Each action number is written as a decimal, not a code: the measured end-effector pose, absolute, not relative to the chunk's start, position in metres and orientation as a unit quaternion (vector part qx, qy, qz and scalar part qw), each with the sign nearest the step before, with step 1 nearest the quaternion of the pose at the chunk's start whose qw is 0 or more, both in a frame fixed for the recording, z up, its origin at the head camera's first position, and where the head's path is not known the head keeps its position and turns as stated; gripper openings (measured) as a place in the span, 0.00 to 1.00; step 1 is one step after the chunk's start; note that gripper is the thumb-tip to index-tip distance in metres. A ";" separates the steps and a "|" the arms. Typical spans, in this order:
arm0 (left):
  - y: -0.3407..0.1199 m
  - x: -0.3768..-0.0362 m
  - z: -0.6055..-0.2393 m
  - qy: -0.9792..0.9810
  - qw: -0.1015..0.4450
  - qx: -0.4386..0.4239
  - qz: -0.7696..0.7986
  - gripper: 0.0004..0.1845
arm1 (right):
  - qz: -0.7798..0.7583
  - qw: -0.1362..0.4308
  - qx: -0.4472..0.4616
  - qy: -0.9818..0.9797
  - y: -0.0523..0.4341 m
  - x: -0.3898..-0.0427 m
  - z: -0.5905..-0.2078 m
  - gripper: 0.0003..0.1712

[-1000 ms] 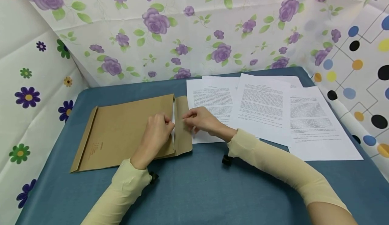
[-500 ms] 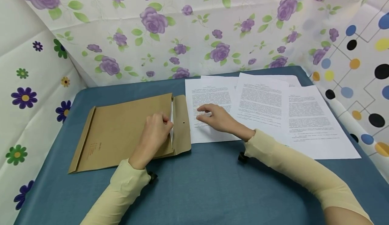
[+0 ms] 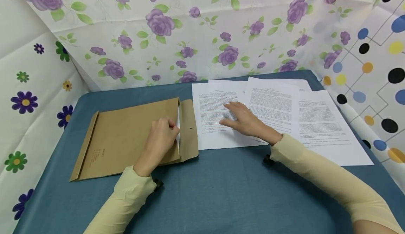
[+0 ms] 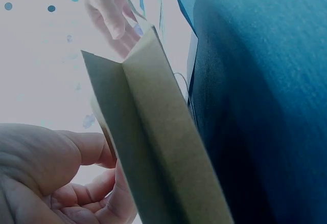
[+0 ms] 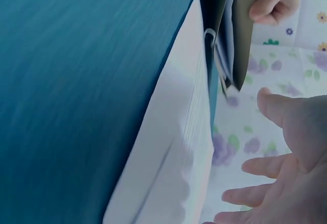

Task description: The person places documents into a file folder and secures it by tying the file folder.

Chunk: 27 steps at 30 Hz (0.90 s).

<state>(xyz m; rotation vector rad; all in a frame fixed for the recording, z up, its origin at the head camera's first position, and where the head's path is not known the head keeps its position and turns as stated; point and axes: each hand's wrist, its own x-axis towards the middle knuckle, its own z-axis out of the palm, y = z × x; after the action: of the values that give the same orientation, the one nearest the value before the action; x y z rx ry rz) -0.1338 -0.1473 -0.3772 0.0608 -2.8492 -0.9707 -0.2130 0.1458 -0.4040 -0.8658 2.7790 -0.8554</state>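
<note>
A brown paper envelope (image 3: 123, 132) lies on the left of the table with its flap (image 3: 189, 135) folded out to the right. My left hand (image 3: 156, 141) pinches the upper edge of its mouth, which stands a little apart, as the left wrist view also shows. White paper (image 3: 178, 141) shows inside the mouth. My right hand (image 3: 246, 121), fingers straight and spread, is over the leftmost printed sheet (image 3: 210, 139) and holds nothing. In the right wrist view its fingers (image 5: 263, 166) are apart from the paper below.
More printed sheets (image 3: 329, 153) overlap across the right and back of the blue-covered table (image 3: 215, 199). A flower-patterned cloth (image 3: 202, 47) hangs behind the table, with other patterned cloths at both sides.
My right hand has left the envelope's flap and moved right over the printed sheets, its fingers spreading. My left hand has kept its pinch on the envelope's edge.
</note>
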 end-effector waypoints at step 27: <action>-0.145 -0.133 -0.378 -0.946 0.055 0.019 -0.320 0.05 | -0.180 0.053 -0.134 0.973 0.254 -0.246 -0.395 0.54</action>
<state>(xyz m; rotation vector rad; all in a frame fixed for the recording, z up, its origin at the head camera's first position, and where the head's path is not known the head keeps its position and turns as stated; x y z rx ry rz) -0.1334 -0.1452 -0.3782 0.0574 -2.8703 -0.9717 -0.2456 0.2541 -0.3949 -0.4064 2.9579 -0.5477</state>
